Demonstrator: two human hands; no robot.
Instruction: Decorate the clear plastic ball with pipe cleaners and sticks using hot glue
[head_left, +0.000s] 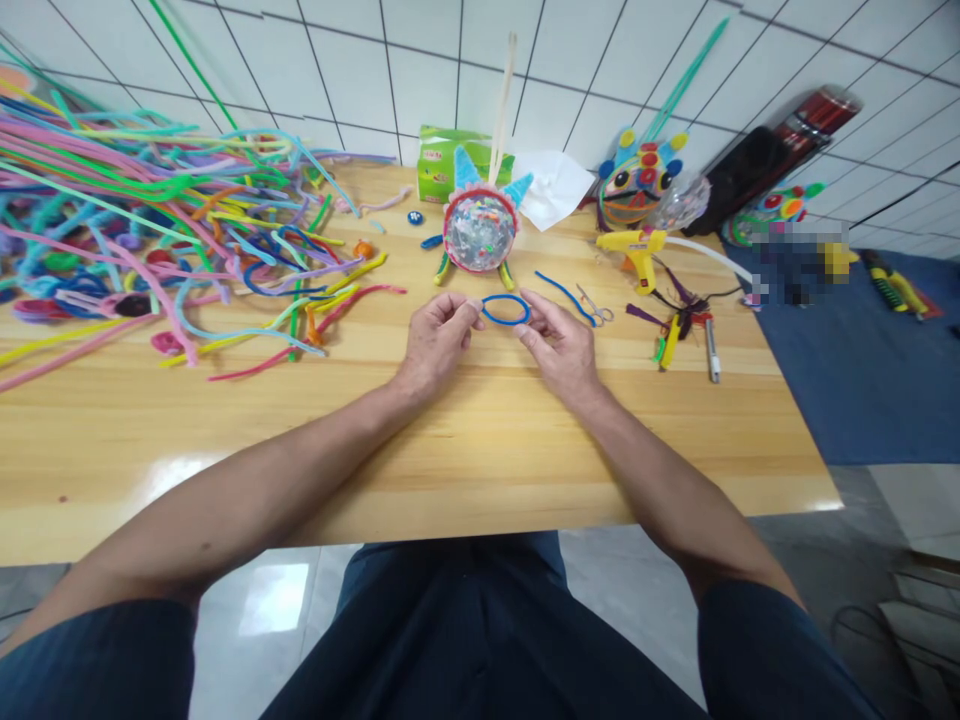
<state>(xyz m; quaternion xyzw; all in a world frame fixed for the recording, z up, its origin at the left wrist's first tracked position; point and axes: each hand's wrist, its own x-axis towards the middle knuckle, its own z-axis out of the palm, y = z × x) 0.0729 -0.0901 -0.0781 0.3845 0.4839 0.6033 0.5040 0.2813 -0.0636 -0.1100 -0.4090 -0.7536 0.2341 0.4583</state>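
A small blue ring (505, 322), looking like bent pipe cleaner, is held level between my two hands above the wooden table. My left hand (442, 338) pinches its left side between thumb and fingers. On the ring's right side, my right hand (557, 345) grips it with thumb and fingertips. Just beyond stands a round clear ornament (481, 232) with a red rim, light blue horns and yellow-green feet. A blue pipe cleaner piece (564, 295) and small scissors (598, 308) lie beyond my right hand.
Many coloured pipe cleaners (150, 240) are heaped on the left of the table (480, 440). A green box (439, 180) and white paper (553, 188) stand behind. At the right are a yellow glue gun (637, 255), a cutter (712, 350) and a decorated ornament (637, 185).
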